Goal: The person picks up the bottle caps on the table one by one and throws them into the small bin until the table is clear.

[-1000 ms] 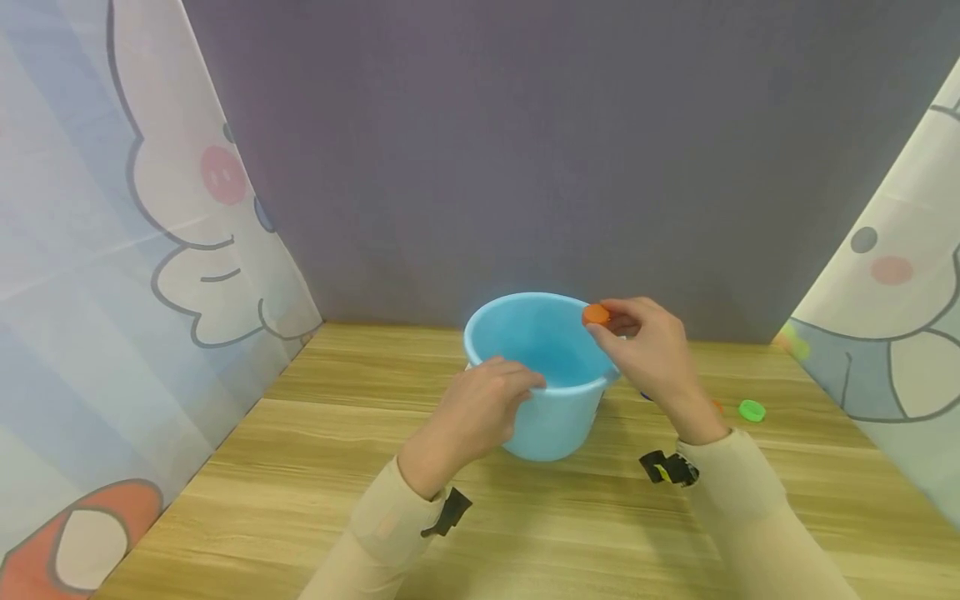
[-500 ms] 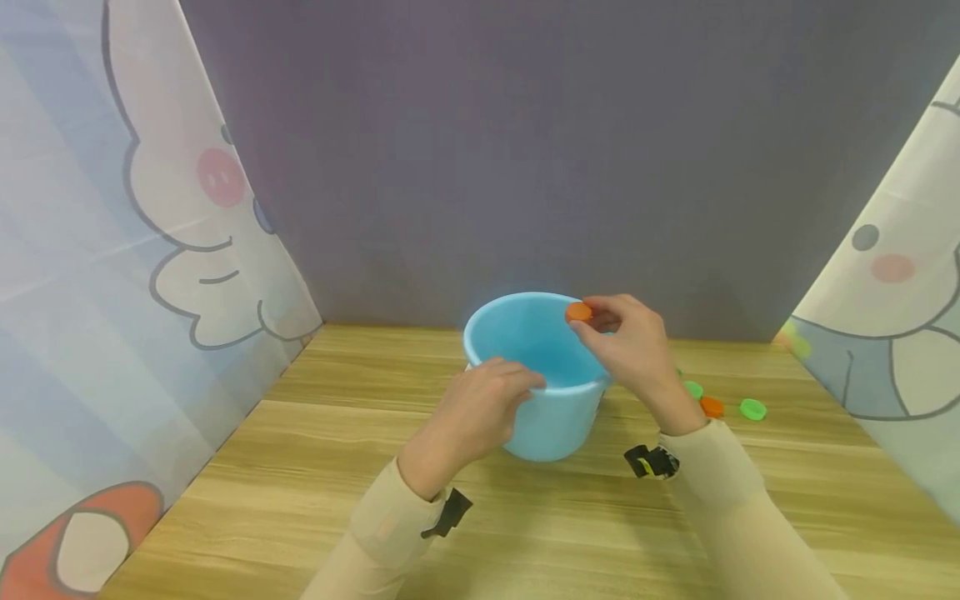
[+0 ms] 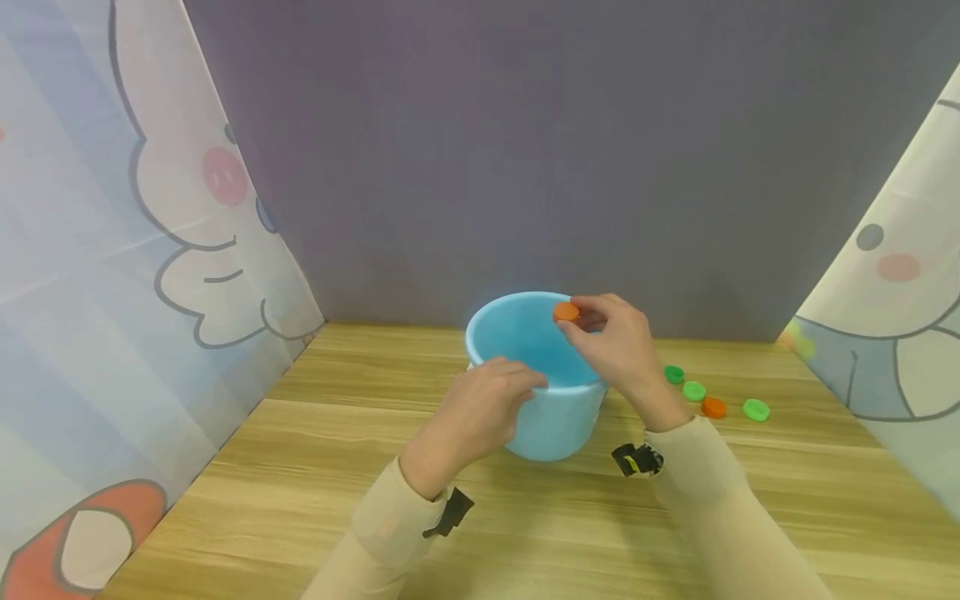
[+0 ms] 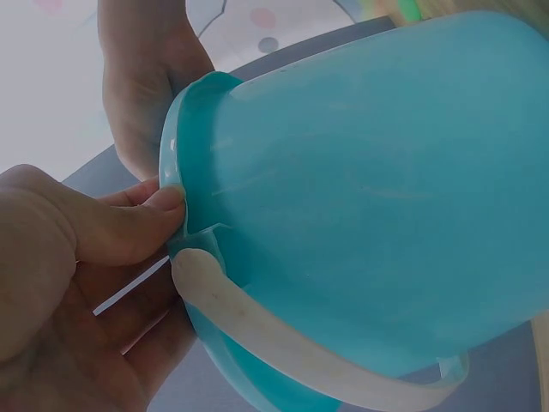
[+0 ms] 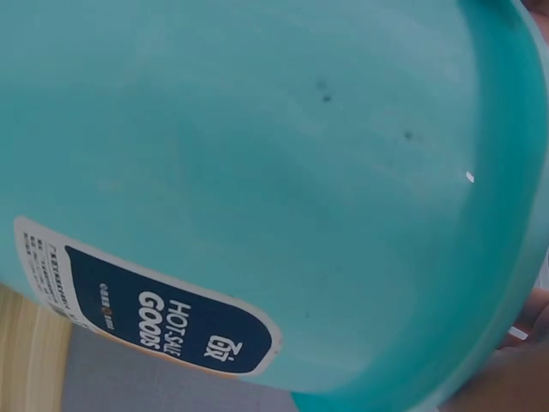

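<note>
The wooden tabletop (image 3: 315,467) runs from the left curtain (image 3: 67,250) to the left hand (image 3: 480,408), which pinches the near rim of an upright blue bucket (image 3: 551,425), set toward the back edge. Over its mouth, the right hand (image 3: 618,342) pinches an orange cap (image 3: 566,312). Rightward, three green caps (image 3: 693,392) and a second orange one (image 3: 713,407) lie before the right curtain (image 3: 892,333).

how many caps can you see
5: an orange cap in the right hand; on the table, left to right, a dark green cap, a light green cap, a second orange cap, another light green cap. The bucket may hide more.
</note>
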{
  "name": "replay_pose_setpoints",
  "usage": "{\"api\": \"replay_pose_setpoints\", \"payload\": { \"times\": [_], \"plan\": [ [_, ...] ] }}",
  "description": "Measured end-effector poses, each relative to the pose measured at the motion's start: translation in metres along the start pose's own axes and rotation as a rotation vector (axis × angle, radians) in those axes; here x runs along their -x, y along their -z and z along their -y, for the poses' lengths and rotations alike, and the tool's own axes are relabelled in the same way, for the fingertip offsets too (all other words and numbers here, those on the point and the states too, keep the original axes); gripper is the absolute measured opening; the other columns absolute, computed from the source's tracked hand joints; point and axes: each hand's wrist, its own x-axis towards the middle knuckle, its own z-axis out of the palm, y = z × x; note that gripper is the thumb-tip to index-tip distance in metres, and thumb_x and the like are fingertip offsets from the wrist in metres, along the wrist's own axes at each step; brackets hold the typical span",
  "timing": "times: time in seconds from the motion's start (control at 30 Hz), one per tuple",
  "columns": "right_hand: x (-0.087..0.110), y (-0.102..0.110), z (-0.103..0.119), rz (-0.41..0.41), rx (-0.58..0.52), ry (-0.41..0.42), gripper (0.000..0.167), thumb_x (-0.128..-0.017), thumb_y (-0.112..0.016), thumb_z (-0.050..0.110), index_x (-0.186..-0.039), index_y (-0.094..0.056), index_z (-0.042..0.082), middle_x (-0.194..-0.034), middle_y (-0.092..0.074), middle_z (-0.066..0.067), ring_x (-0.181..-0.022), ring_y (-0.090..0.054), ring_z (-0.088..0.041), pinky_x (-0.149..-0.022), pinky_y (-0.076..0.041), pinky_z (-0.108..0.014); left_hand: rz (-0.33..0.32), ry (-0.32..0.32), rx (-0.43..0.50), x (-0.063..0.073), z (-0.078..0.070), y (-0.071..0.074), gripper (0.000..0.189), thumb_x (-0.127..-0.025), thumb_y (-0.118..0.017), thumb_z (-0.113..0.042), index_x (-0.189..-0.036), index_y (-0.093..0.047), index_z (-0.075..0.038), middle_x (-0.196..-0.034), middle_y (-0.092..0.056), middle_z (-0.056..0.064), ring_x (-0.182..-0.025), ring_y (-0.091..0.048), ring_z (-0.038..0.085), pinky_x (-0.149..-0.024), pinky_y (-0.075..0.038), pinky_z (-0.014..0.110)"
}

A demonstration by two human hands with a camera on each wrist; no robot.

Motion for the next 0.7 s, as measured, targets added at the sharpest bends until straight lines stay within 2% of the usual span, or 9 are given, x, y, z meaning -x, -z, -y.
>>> {"api": "replay_pose_setpoints", "payload": {
  "times": [0.37, 0.7],
  "plan": [
    [0.0011, 0.0009, -0.0002, -0.008, -0.017, 0.008, 0.043, -0.094, -0.074, 0.021, -0.128, -0.066, -0.003, -0.116, -0.066, -0.017, -0.099, -0.07, -0.032, -0.086, -0.056, -0.05, -0.014, -0.004, 0.003, -0.0001, -0.0004, -0.0012, 0.025, -0.089, -0.071, 0.004, -0.108, -0.076, -0.012, -0.105, -0.075, -0.001, -0.098, -0.068, 0.021, -0.076, -0.06, 0.035],
    [0.0036, 0.0046, -0.0001, -0.028, -0.017, 0.052, 0.039, -0.093, -0.074, 0.014, -0.126, -0.066, -0.005, -0.111, -0.066, -0.019, -0.098, -0.071, -0.035, -0.089, -0.056, -0.052, -0.017, -0.006, 0.012, 0.0002, -0.0003, -0.0014, 0.025, -0.089, -0.071, 0.004, -0.108, -0.076, -0.012, -0.104, -0.075, 0.0, -0.099, -0.068, 0.021, -0.078, -0.06, 0.036]
  ]
}}
